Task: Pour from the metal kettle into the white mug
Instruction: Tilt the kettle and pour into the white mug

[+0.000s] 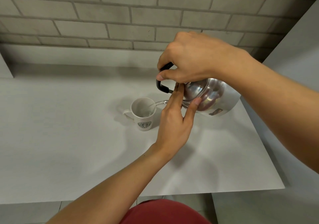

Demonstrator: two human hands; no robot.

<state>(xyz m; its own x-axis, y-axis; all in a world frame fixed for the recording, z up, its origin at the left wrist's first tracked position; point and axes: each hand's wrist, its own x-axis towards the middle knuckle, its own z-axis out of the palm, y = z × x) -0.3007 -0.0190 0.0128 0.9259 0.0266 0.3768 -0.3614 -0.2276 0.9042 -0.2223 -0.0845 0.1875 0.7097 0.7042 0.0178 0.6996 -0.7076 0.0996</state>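
The metal kettle (209,96) hangs tilted to the left above the white table (69,137), its spout over the white mug (144,114). A thin stream of water runs from the spout into the mug. My right hand (193,60) is closed around the kettle's black handle. My left hand (174,120) reaches up from below, its fingertips pressed flat on the kettle's lid. The mug stands upright with a green round logo on its front and its handle to the left. Part of the spout is hidden behind my left hand.
A grey brick wall (120,16) rises behind the table. A grey side panel (296,42) stands at the right. The table's front edge (103,198) runs near my red-clothed lap (164,211).
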